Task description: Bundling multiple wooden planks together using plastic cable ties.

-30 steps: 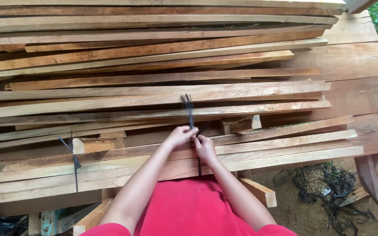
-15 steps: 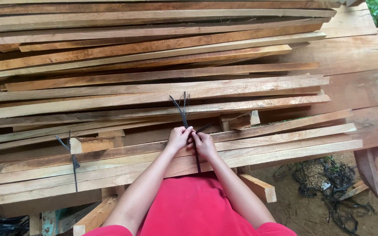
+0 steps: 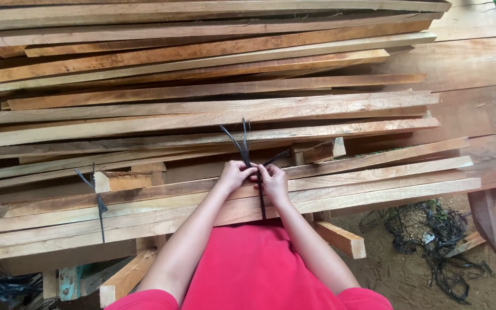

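A bundle of long wooden slats (image 3: 374, 178) lies across in front of me. A black strap (image 3: 261, 204) runs around it, its loose ends (image 3: 241, 143) sticking up above my fingers. My left hand (image 3: 235, 174) and my right hand (image 3: 273, 181) meet on top of the bundle, both pinching the black strap at its crossing. My arms reach out over my red shirt (image 3: 248, 270).
A second black tie (image 3: 98, 204) binds the same bundle at the left. A big stack of planks (image 3: 202, 74) rises behind. Short wood blocks (image 3: 343, 238) stick out below. A tangle of black straps (image 3: 440, 241) lies on the dirt ground at the right.
Both hands have shifted slightly up on the bundle, still on the strap. The loose ends have spread apart and lean more to the left.
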